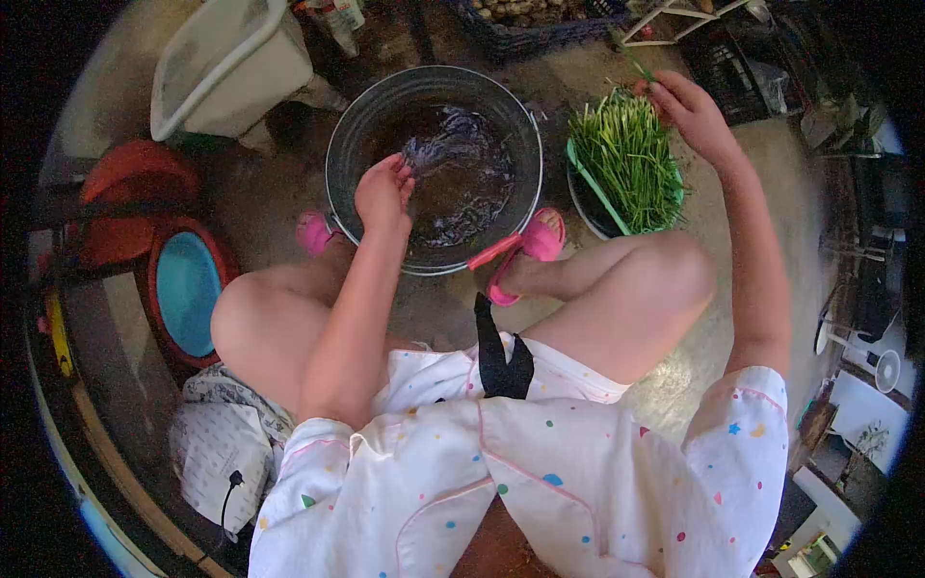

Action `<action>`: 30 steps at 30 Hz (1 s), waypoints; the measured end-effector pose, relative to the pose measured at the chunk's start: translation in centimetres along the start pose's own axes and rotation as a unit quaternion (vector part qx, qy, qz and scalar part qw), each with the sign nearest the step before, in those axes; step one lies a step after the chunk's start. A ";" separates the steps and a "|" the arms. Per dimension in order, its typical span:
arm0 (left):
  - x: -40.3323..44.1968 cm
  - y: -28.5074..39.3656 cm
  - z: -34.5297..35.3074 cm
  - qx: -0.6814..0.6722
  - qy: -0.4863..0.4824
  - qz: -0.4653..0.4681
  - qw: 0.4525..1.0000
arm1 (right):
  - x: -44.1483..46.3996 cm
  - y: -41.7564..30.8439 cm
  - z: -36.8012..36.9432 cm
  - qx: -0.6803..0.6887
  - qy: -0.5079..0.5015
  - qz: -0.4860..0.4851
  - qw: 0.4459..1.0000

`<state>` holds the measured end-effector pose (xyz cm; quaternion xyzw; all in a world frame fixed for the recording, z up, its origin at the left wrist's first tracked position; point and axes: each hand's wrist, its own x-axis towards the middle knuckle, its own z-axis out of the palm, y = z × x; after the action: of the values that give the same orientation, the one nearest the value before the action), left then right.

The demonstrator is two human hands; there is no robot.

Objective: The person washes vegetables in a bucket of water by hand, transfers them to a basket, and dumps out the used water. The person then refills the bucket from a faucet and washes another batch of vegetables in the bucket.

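The greens lie heaped in a basin with a green rim, on the floor ahead and to the right of the seated person, their long thin blades mostly pointing away and a few hanging over the edge. The right hand is at the far right side of the heap, thumb and fingers pinched together on a thin green stalk, which points up and to the left, clear of the rest.

To the left of the basin, near it, stands a round metal bucket with rippled, light-streaked water in it. The left hand is over the near left part of the bucket, its fingers bent and close to each other; I cannot tell whether anything is between them, or whether the tips touch the water. The red grip of the bucket's handle lies across the near right rim.

The bucket stands between the person's 2 feet, both in pink slippers. The shirt is white with coloured spots, and a black cloth lies at the lap.

Farther left are a red tub with a blue inside, a white tub and a pale bag. Beyond the bucket is a dark crate of small roundish things. At the far right is a white fan.
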<state>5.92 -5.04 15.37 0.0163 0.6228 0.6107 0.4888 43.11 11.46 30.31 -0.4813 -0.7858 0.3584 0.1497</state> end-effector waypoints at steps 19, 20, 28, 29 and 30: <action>-4.9 3.8 1.9 0.245 -0.181 0.205 0.930 | -0.1 -5.4 9.6 -0.184 0.120 -0.223 0.950; -5.5 3.9 2.3 0.255 -0.164 0.220 0.927 | 0.9 -4.8 12.1 -0.102 0.068 -0.247 0.961; -8.6 4.2 0.7 0.404 -0.192 0.260 0.856 | 2.0 -7.4 12.4 -0.125 -0.009 -0.192 0.973; -8.7 3.9 0.6 0.406 -0.192 0.262 0.854 | 1.7 -7.2 11.7 -0.123 -0.007 -0.193 0.973; -8.2 3.3 0.4 0.435 -0.218 0.257 0.835 | 1.7 -6.8 11.0 -0.142 -0.007 -0.205 0.968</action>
<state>8.57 -8.98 22.88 0.5198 0.6747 0.3609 0.3799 31.49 6.43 27.26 -0.3236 -0.9117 0.2078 0.1444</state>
